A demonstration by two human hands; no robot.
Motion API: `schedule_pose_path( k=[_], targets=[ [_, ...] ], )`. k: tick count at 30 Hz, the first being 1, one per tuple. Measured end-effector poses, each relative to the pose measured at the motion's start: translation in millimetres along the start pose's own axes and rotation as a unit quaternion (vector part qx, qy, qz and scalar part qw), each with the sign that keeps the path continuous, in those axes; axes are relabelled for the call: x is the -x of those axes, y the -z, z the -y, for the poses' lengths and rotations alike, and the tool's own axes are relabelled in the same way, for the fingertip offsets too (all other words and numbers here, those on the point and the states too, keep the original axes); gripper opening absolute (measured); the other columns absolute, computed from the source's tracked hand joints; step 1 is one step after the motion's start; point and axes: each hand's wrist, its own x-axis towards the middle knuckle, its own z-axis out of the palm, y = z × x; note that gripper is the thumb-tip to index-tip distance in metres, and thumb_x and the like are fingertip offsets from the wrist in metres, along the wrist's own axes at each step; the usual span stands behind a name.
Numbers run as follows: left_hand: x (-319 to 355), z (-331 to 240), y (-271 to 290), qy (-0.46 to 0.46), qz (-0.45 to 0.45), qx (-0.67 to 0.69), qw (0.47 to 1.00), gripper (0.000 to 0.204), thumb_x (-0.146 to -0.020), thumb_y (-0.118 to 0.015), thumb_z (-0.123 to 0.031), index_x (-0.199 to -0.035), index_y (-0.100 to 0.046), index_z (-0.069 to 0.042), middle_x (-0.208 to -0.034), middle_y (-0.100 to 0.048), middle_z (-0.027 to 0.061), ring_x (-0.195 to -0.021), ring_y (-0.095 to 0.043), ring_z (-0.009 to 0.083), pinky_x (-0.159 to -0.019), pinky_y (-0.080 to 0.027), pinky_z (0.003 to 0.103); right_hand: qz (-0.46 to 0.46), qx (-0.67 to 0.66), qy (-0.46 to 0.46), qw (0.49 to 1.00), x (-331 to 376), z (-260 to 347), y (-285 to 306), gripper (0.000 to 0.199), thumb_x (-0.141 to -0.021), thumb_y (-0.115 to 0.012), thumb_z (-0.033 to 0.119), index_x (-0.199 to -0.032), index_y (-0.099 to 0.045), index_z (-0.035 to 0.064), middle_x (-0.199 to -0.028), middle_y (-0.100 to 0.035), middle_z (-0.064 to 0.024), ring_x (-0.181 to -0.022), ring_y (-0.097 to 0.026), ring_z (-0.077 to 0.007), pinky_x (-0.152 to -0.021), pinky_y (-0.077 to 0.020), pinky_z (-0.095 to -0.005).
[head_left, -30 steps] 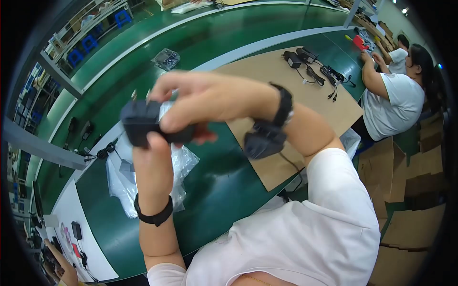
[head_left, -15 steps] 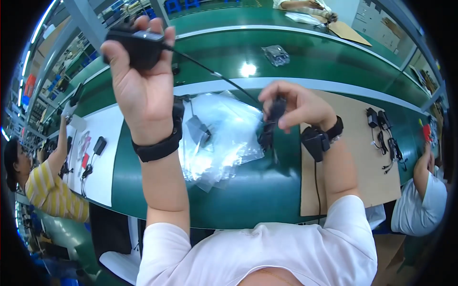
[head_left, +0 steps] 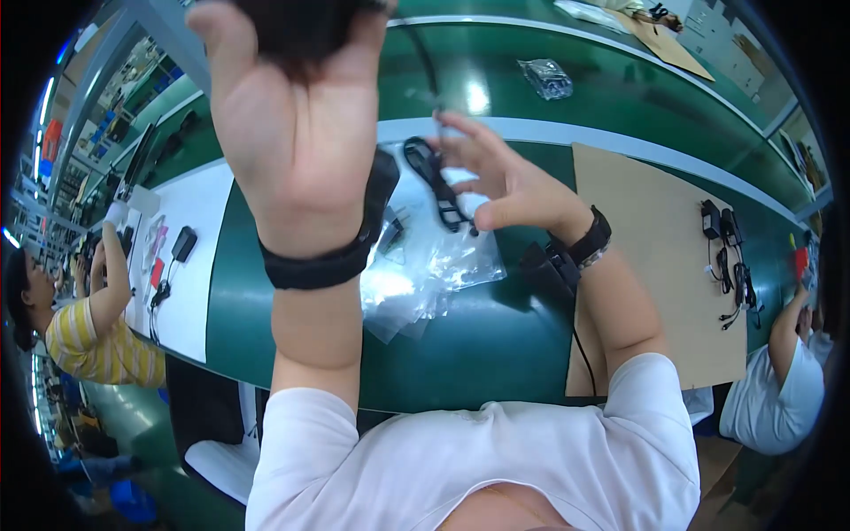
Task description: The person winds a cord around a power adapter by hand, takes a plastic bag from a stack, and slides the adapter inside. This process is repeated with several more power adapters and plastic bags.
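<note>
My left hand (head_left: 297, 133) is raised close to the view, palm showing, with its fingers round a black power adapter (head_left: 301, 26). The adapter is partly cut off by the top edge. Its black cord (head_left: 425, 57) runs down to a coiled cable bundle (head_left: 434, 181) that hangs over the plastic bags. Beside the bundle is my right hand (head_left: 500, 181), thumb and fingers apart, the fingertips at the cord; whether they touch it is blurred. Below lie overlapping clear plastic bags (head_left: 434, 274) on the green table, with a small dark item (head_left: 392, 232) among them, partly hidden by my left wrist.
Brown cardboard (head_left: 646, 292) lies at the right, bearing several black adapters with cords (head_left: 726, 234). A white sheet (head_left: 190, 301) at the left carries another adapter (head_left: 184, 242). A bagged item (head_left: 545, 79) rests on the far table. People sit at both sides.
My left hand has come nearer the view and slightly right with the adapter. My right hand's fingers have spread from the cable bundle, which now hangs beside them. The view has shifted a little.
</note>
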Motion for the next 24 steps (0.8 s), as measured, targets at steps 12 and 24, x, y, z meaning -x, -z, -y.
schedule_pose_path(
  k=[12,24],
  targets=[
    [52,38,30,0.089,-0.294,-0.409,0.859,0.031,-0.084,-0.06,-0.018,-0.107,-0.052,0.001,-0.098,-0.06,0.0127,-0.086,-0.06,0.0199,-0.074,-0.048,0.03,-0.197,0.061,0.11,0.972,-7,26,19,0.052,-0.088,-0.052,0.018,-0.132,-0.03,0.0001,-0.109,-0.057,-0.0142,-0.091,-0.057,-0.0162,-0.072,-0.0438,-0.0248],
    [63,58,42,0.1,-0.269,-0.447,0.847,0.039,-0.08,-0.067,-0.018,-0.109,-0.049,0.0,-0.099,-0.057,0.0066,-0.087,-0.056,0.012,-0.075,-0.048,0.025,-0.192,0.209,0.154,0.946,-11,15,-5,0.051,-0.092,-0.047,0.025,-0.135,-0.028,0.0035,-0.128,-0.046,-0.0125,-0.109,-0.047,-0.0132,-0.085,-0.0394,-0.0219]
  ],
)
